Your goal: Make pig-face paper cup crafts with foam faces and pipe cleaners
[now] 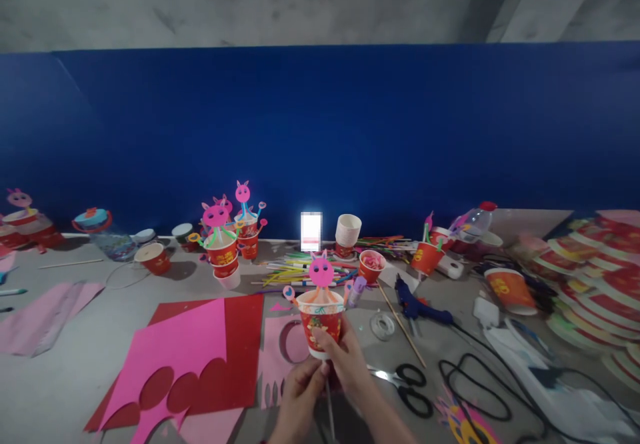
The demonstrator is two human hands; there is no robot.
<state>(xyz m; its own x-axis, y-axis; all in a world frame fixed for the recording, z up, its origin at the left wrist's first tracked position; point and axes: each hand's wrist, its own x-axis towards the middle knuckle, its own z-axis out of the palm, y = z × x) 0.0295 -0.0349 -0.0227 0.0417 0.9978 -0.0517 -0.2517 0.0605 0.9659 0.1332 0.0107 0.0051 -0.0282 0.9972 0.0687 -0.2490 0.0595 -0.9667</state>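
In front of me is a red paper cup (320, 321) with a white rim. My right hand (347, 361) is closed around its lower right side, thumb across the front. A pink paper figure head (321, 272) with dark eyes and pointed ears rises from the cup, and thin orange arms end in round pink hands at either side. A thin pale stick (330, 412) runs down from under the cup. Just below the cup's base, my left hand (301, 391) is closed in a pinch at the top of this stick.
Left lie pink paper (175, 341) with round cutouts and red sheets (245, 351). Right are scissors (413, 384), a tape roll (383, 325), a wooden stick (403, 324) and a blue glue gun (420, 307) with looping cable. Similar cup figures (223, 251) stand behind; stacked cups (600, 277) crowd the far right.
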